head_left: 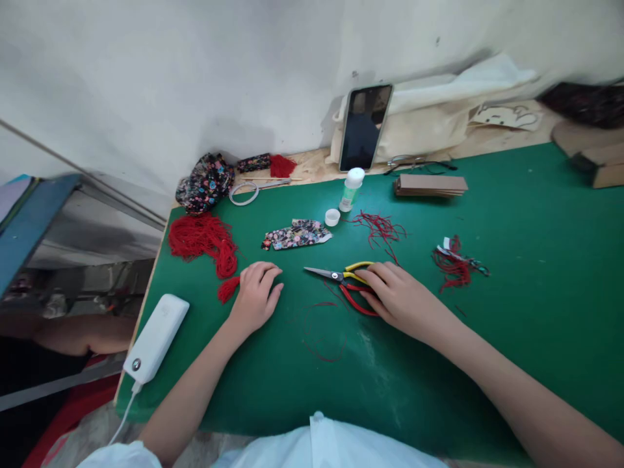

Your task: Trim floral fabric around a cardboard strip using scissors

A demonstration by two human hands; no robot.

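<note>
A pale wall [273, 71] backs the green tabletop [511, 338], chalky-smudged near the front. The left hand [254, 296] rests loosely spread; the right hand [402, 296] lies over the handles of scissors [335, 275] mid-table, whether gripping I cannot tell. A red tassel [227, 290] lies just beside the left hand.

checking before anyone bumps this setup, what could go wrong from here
The scissors at the right hand point toward the left hand; a slip might nick a finger. The white power bank lies near the edge of the green table; a tug on its cable could drag it off. The upright white tube might topple onto the nearby red threads.
</note>
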